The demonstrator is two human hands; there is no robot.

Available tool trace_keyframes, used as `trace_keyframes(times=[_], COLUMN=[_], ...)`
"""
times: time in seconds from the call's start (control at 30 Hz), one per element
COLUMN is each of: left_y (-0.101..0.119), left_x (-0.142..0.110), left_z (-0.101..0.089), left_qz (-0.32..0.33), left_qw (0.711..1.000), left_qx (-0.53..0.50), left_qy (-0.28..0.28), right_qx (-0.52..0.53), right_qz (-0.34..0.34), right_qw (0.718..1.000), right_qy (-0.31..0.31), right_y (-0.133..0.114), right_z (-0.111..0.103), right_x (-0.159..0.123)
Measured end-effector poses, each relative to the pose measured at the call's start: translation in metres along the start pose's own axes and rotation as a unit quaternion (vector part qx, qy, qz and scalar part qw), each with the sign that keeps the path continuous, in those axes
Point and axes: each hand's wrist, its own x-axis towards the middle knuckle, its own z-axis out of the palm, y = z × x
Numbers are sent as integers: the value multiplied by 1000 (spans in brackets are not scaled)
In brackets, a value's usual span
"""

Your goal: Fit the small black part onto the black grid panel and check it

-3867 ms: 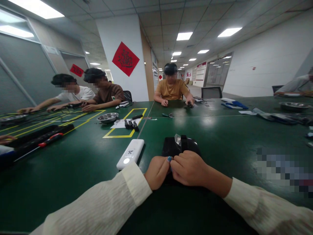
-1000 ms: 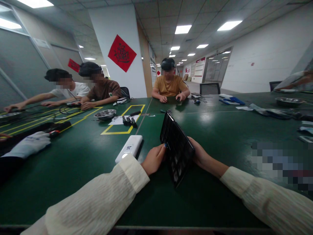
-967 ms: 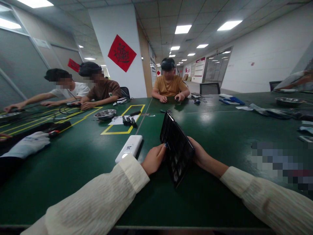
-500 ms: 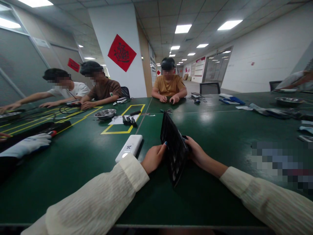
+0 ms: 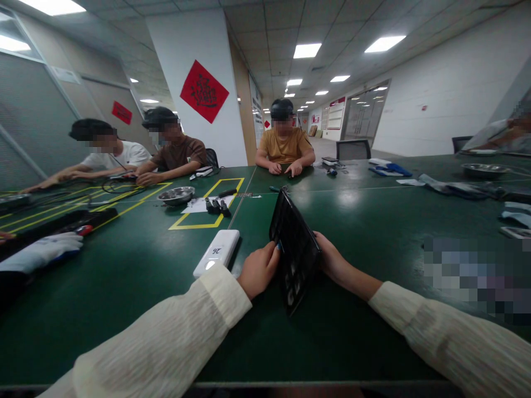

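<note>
A flat black panel (image 5: 292, 251) stands tilted on edge above the table in front of me, its dark recessed face turned to the left. My right hand (image 5: 332, 257) grips its right side, with most of the fingers hidden behind it. At the panel's left face is my left hand (image 5: 259, 269), its fingers curled and the tips pressed together against that face. A small blue spot shows at those tips; I cannot tell what it is. Beside my left wrist lies a white power bank (image 5: 218, 251) marked 26.
On the green table (image 5: 365, 342) are a metal bowl (image 5: 176, 195), several small black parts (image 5: 216, 207) on white paper, and a gloved hand (image 5: 50, 247) at left. A co-worker (image 5: 285, 145) sits opposite, others at the left and right. Blue cloth (image 5: 390, 169) lies at right.
My left thumb, stretched along the panel's face before, is now bent in with the fingers. The panel has turned slightly, showing more of its face. My right hand keeps its grip.
</note>
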Motion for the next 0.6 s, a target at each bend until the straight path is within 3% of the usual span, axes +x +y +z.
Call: trace_keyframes(times=[0.13, 0.33, 0.5, 0.6], left_y=[0, -1, 4, 5], left_x=[0, 2, 2, 2], left_z=[-2, -6, -10, -11], left_qz=[-12, -3, -12, -9], left_qw=[1000, 998, 989, 988], left_qx=[23, 65, 143, 150], left_qy=[-3, -2, -28, -30], right_qx=[-106, -326, -331, -329], right_qz=[-44, -117, -144, -123], right_qw=[993, 938, 932, 936], right_qy=[16, 30, 32, 20], right_y=[1, -13, -16, -29], right_z=[-6, -19, -24, -27], right_x=[3, -11, -17, -10])
